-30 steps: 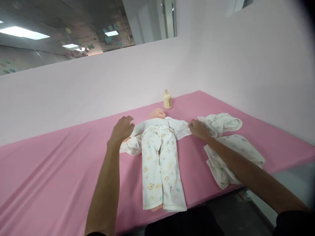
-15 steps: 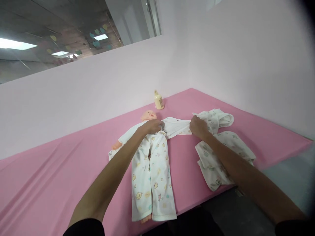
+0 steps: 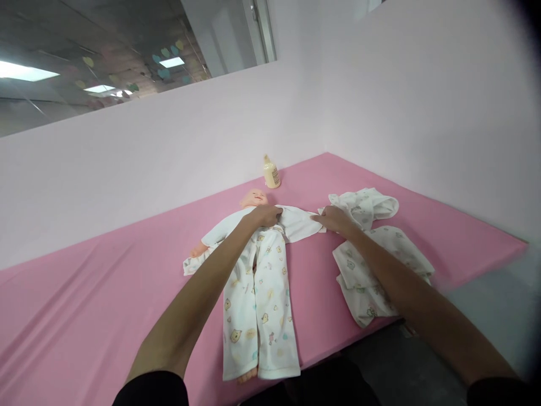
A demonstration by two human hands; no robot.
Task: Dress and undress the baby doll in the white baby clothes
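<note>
A baby doll lies on its back, dressed in a white top and white trousers with a small animal print. My left hand is closed on the top at the doll's chest, partly hiding it. To the right of the chest, part of the top is spread out sideways. My right hand pinches its outer end, the fingertips lying over the fabric. The doll's bare foot shows below one trouser leg, and its hand pokes out at the left.
A cream pump bottle stands behind the doll's head near the wall. Printed white baby clothes lie beyond my right hand, and a folded printed cloth is under my right forearm. Pink sheeting covers the surface, with walls behind and right.
My right hand has moved slightly left toward the doll, its fingers now more stretched out. The spread part of the top is slacker and shorter. My left hand stays at the chest.
</note>
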